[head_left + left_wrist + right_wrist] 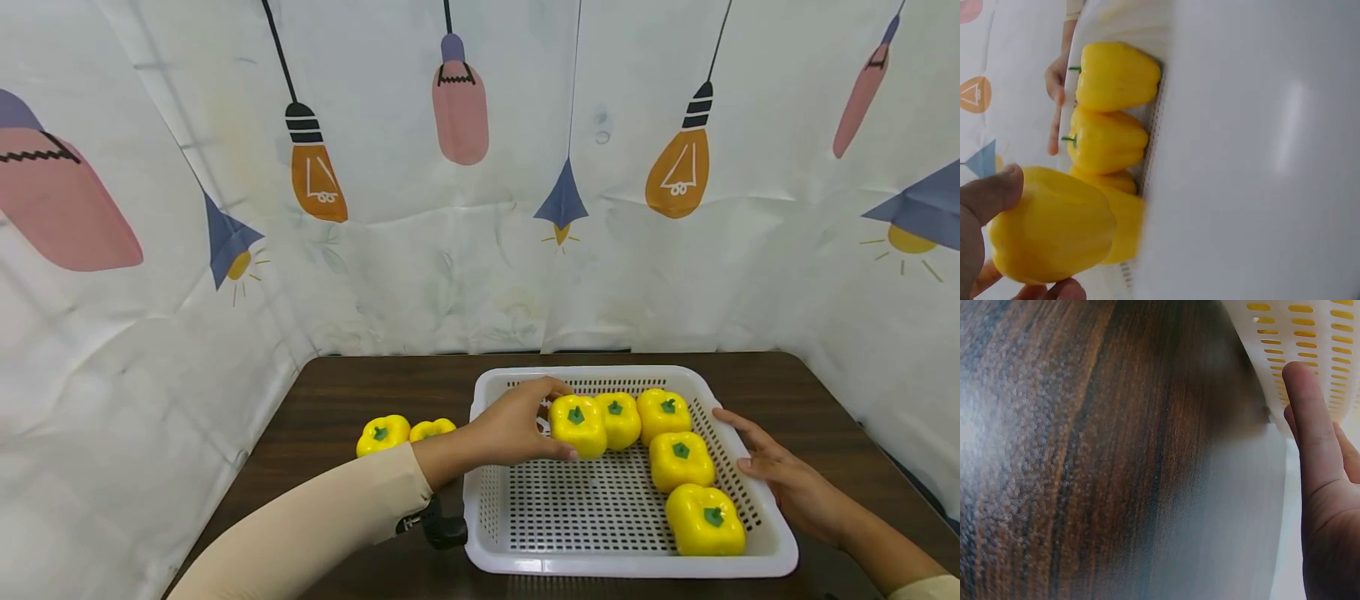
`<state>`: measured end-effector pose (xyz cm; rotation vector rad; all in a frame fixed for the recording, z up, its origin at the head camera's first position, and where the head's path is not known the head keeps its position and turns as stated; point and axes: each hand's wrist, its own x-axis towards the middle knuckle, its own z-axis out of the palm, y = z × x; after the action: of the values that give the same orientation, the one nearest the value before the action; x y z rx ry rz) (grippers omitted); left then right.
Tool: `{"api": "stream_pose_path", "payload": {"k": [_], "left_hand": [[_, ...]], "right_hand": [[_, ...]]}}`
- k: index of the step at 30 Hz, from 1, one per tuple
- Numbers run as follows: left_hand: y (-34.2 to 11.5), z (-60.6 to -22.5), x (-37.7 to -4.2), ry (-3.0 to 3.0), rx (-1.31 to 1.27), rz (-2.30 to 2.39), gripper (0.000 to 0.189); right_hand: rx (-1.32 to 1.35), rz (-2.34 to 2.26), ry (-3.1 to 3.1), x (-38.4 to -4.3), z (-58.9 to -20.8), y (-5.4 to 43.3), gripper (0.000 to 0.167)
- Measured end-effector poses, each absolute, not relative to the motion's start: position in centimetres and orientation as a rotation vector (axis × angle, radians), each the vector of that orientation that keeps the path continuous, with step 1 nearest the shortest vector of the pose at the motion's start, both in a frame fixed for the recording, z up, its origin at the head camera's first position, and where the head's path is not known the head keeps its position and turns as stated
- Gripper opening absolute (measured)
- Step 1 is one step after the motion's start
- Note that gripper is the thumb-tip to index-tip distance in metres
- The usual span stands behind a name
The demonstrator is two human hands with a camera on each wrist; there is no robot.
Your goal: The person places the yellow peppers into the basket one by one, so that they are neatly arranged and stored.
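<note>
My left hand [517, 425] grips a yellow bell pepper [578, 426] with a green stem, thumb on one side and fingers on the other. It holds the pepper over the white perforated basket [592, 565], beside another bell pepper [619, 421] in the back row. In the left wrist view the held bell pepper [1054, 225] partly covers the ones behind it. My right hand [787, 475] rests at the basket's right rim with its fingers extended. The right wrist view shows a straight digit of the right hand [1319, 444] along the basket's slotted outer wall [1272, 353].
More bell peppers line the basket's right side, including one at the front corner [705, 521]. Two bell peppers [383, 434] lie on the dark wooden table [360, 383] left of the basket, partly behind the left forearm. A white printed sheet [450, 275] hangs behind the table.
</note>
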<state>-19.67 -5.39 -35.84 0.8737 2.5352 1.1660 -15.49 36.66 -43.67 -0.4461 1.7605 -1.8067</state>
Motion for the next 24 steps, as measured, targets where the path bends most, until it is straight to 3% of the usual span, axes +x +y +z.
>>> {"api": "stream_pose_path", "payload": {"k": [24], "left_hand": [[-2.8,-35.1,-19.8,2.623,0.873,1.008,0.08]], "right_hand": [[-0.431,-1.785,1.803,-15.6,-43.9,36.9,0.062]]}}
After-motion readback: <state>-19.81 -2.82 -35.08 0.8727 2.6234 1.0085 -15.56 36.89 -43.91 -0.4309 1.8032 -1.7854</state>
